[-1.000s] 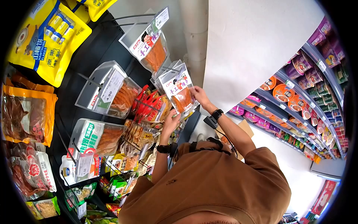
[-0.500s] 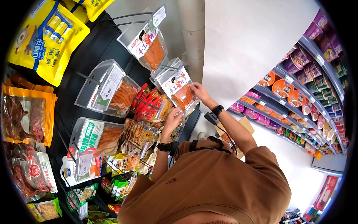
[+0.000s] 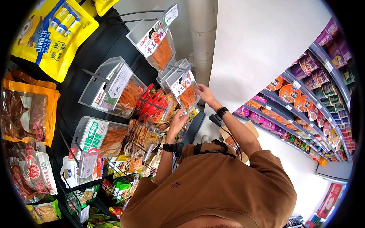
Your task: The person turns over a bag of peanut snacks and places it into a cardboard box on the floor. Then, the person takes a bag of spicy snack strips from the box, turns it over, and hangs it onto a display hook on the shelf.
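At upper centre, the right hand [image 3: 205,95] is pinching a flat, clear-plastic packet of orange-brown food [image 3: 185,91] by its right edge. Below, the left hand [image 3: 177,122] is curling near the packet's lower edge, its grip being unclear.

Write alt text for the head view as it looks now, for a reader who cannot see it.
A person's right hand and left hand are at the edges of a clear packet of orange-brown food, beside a black snack rack. A large yellow bag fills the upper left; stocked shelves curve along the right.
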The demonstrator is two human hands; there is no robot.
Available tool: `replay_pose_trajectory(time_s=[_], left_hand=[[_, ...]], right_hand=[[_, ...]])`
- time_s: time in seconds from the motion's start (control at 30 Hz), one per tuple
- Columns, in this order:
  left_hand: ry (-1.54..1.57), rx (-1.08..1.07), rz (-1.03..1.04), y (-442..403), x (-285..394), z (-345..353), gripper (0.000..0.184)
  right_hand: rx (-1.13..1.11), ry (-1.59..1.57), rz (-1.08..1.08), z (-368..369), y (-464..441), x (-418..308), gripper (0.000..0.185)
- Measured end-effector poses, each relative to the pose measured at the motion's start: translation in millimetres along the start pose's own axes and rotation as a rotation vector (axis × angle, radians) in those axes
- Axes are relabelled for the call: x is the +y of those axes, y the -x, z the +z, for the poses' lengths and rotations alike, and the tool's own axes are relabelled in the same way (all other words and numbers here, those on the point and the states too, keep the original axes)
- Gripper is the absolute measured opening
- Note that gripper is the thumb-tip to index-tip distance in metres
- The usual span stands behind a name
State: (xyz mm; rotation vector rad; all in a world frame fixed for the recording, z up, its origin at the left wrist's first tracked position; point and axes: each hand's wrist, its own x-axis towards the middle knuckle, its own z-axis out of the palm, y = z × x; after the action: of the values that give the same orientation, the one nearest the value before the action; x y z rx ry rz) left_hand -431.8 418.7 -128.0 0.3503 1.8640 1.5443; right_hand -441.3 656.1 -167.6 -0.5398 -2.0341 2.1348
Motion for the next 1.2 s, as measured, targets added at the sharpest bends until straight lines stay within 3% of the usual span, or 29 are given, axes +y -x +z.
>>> replay_pose_trajectory(time_s=[0.07, 0.1, 0.2, 0.27, 0.37, 0.53, 0.87, 1.2], left_hand=[[-0.038, 0.019, 0.024, -6, -17, -3, 0.053], [-0.036, 0.018, 0.019, -5, -17, -3, 0.053], [-0.047, -0.044, -0.003, -9, -36, -5, 0.051], [-0.039, -0.077, -0.024, -5, -35, -1, 0.051], [-0.049, -0.123, -0.034, -2, -29, 8, 0.050], [-0.063, -0.229, -0.108, -4, -24, 26, 0.047], [-0.237, -0.530, -0.205, -22, -37, 77, 0.037], [-0.480, -0.819, -0.215, 2, -51, 192, 0.037]], right_hand=[[0.176, 0.279, -0.306, 5, -4, 24, 0.043], [0.175, 0.281, -0.300, 4, -1, 24, 0.043], [0.075, 0.237, -0.125, 3, 19, 8, 0.052], [-0.113, -0.007, 0.047, 1, 32, -4, 0.047], [-0.226, -0.056, 0.235, 1, 46, -5, 0.043], [-0.286, -0.085, 0.328, -3, 73, 20, 0.033], [-0.189, -0.165, 0.459, -48, 157, 43, 0.036], [-0.032, -0.258, 0.452, -123, 296, 79, 0.035]])
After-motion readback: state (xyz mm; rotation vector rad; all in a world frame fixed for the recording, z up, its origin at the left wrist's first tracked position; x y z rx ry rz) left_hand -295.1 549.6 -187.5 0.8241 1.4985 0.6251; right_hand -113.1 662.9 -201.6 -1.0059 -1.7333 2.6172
